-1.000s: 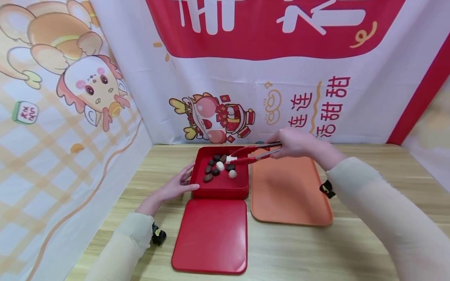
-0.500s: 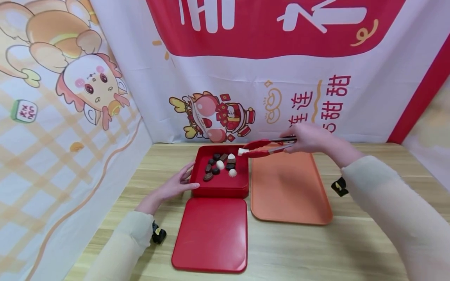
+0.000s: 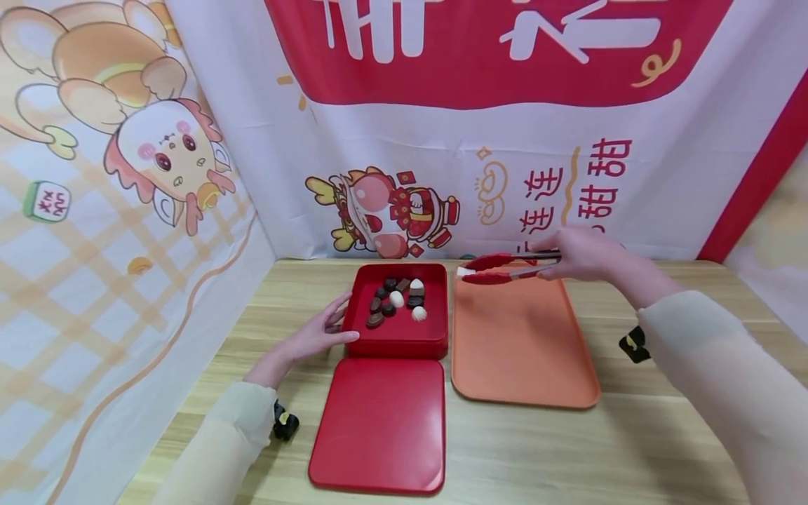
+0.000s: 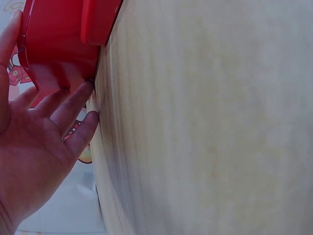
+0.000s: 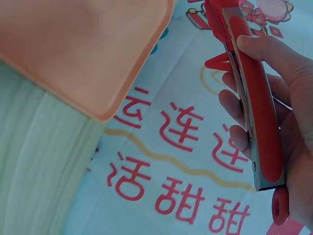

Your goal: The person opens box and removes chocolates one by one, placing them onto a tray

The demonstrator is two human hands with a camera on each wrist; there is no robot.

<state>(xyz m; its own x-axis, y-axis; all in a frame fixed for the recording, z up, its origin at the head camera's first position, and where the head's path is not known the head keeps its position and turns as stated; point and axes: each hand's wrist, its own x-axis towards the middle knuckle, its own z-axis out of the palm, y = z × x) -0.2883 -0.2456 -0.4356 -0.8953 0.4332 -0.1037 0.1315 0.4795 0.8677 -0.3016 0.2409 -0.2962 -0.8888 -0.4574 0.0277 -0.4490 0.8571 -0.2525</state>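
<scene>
1. White printed fabric point(image 3: 391, 133) hangs behind the work, with red lettering and a cartoon character; the right wrist view shows two rows of red Chinese characters that the right hand point(image 3: 583, 254) partly covers in the head view. Checked cloth point(image 3: 57, 294) with a cartoon animal stands on the left.
2. Below spreads a light wood-grain table point(image 3: 524, 456).
3. On it lies an orange tray point(image 3: 527, 351), its rounded corner seen close in the right wrist view.
4. Just left of the tray sits a red square box point(image 3: 398, 349), open at the top. Its contents show only in the head view.
5. Nearer the person, just beside the box, a red lid point(image 3: 379, 428) lies flat.
6. The left hand point(image 3: 315, 337) touches the box, thumb at the near corner; the left wrist view reveals its fingers, spread and extended along the outer wall.
7. The right hand grips red-and-metal tongs point(image 3: 495, 260). Only the right wrist view shows the thumb laid along the red handle, the fingers on the opposite side and the loop at the end.
8. Dark, brown and white chocolates point(image 3: 388, 309) lie grouped in the box, one pale piece shell-like.
9. Pinched between the tongs' tips, a small white piece point(image 3: 465, 272) appears over the tray's far left corner; its height above it cannot be told.
</scene>
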